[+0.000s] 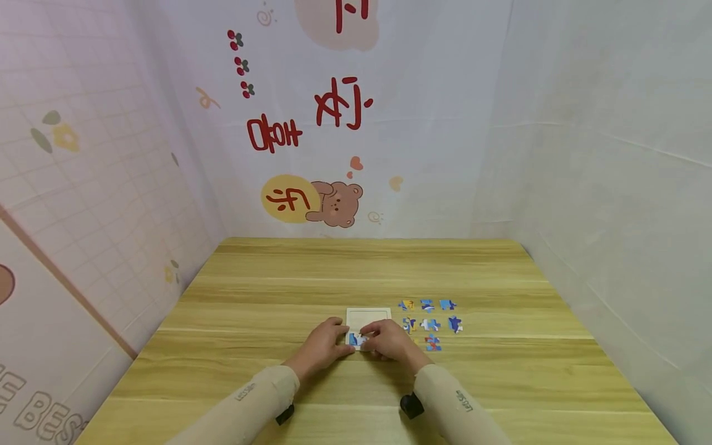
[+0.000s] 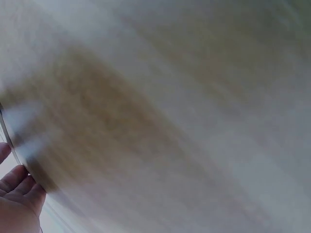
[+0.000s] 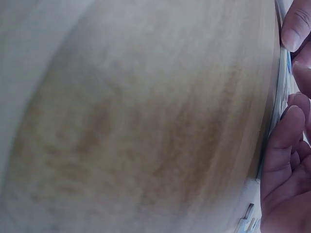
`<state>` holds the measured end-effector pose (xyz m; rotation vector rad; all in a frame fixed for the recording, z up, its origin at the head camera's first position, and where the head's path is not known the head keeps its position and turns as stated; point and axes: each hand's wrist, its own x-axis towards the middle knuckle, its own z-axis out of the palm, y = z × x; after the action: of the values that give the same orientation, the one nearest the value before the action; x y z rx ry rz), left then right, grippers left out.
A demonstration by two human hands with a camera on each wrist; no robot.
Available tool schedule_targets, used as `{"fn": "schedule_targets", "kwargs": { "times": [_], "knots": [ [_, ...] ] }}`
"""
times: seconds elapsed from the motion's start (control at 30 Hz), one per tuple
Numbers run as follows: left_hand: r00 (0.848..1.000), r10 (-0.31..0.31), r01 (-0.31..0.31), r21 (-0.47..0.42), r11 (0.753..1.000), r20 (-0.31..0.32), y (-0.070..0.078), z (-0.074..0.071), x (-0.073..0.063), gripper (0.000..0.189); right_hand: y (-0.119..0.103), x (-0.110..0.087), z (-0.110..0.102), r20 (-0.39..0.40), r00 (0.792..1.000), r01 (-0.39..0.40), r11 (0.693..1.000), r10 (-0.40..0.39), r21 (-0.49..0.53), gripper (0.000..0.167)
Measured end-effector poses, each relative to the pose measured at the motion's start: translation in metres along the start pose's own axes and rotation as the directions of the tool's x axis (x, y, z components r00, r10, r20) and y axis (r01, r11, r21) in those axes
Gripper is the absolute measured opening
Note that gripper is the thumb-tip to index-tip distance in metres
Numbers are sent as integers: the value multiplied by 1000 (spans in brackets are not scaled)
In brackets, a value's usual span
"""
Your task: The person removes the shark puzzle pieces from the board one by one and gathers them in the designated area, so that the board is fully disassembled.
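A small pale puzzle tray (image 1: pixel 368 317) lies on the wooden table between the hands. Blue-and-white jigsaw pieces (image 1: pixel 354 339) sit in its lower left part. My left hand (image 1: pixel 325 343) holds the tray at its left side, thumb by the lower left corner; in the left wrist view the hand (image 2: pixel 22 201) shows only at the lower left edge. With thumb and index finger my right hand (image 1: pixel 390 340) pinches a jigsaw piece (image 1: pixel 364 337) low in the tray, mostly covered by the fingers. The right wrist view catches the right hand (image 3: pixel 284 170) along the tray's edge.
Several loose jigsaw pieces (image 1: pixel 430 324) lie in rough rows right of the tray, one partly behind the right hand. A red-and-blue piece (image 1: pixel 433 343) is nearest the right wrist. A printed cloth wall (image 1: pixel 434 154) stands behind the wooden table (image 1: pixel 250 296).
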<state>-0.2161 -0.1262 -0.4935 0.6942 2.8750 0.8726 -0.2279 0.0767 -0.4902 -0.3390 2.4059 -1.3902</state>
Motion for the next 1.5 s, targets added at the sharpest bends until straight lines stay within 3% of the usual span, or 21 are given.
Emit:
{"fn": "schedule_targets", "kwargs": {
  "times": [0.33, 0.6, 0.83, 1.13, 1.5],
  "knots": [
    [999, 38, -38, 17, 999, -27, -1, 2, 0, 50, -1, 2, 1, -29, 999, 24, 999, -22, 49, 30],
    [999, 32, -32, 11, 999, -29, 0, 2, 1, 50, -6, 1, 4, -69, 997, 26, 998, -22, 64, 25],
    [999, 34, -34, 8, 999, -34, -1, 3, 2, 49, -1, -1, -5, -69, 996, 64, 991, -57, 114, 27],
    [999, 33, -32, 16, 999, -24, -2, 3, 2, 49, 5, -1, -14, -53, 999, 19, 982, -9, 189, 28],
    [1000, 17, -17, 15, 1000, -20, -3, 4, 2, 50, 8, -1, -15, -47, 999, -17, 984, 25, 177, 27]
  ]
}}
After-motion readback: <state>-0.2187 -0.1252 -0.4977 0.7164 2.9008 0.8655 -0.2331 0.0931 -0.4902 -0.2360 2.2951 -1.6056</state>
